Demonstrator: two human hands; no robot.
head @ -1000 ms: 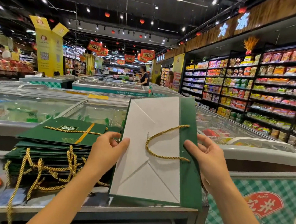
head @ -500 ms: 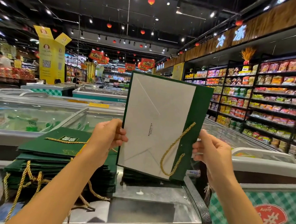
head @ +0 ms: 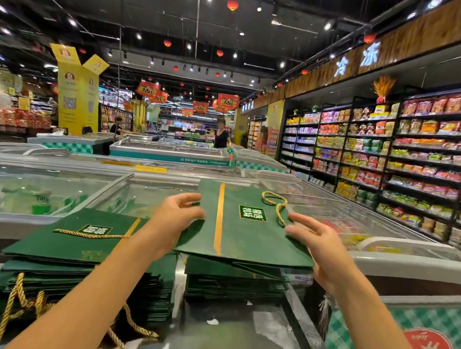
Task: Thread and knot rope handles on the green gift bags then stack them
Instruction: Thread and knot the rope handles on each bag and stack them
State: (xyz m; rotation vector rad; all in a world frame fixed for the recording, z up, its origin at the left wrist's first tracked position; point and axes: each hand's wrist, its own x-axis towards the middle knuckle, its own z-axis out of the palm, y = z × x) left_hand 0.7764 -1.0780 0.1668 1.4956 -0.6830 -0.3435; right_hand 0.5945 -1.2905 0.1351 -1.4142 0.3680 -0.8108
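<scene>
A person's two bare hands lay a flat green bag (head: 248, 238) on the right stack (head: 236, 284) of folded bags, set on a steel ledge at the near end of a supermarket freezer (head: 413, 264). The bag lies face up with its near edge on the stack, a gold stripe (head: 219, 221) running down its middle and a small label (head: 252, 213) beside it. A gold rope handle (head: 276, 204) lies looped on the bag's far right corner. The left hand (head: 174, 219) rests at the bag's left edge, fingers loose and slightly curved, thumb on the green face; whether any finger reaches beneath the paper cannot be told. The right hand (head: 319, 249) sits at the right edge, fingers spread and nearly straight, thumb touching the bag just below the handle, clasping nothing. Just beside, to the left, stands the taller left stack (head: 81, 261), a rope lying across its top bag and more gold ropes (head: 14, 302) hanging over its near side. Glass freezer lids (head: 51, 187) stretch away behind both stacks. Shelves (head: 424, 155) of packaged food line the aisle on the right under a lit sign, red lanterns (head: 232, 4) hang from the dark ceiling, and a shopper (head: 222, 135) stands among the far freezers.
</scene>
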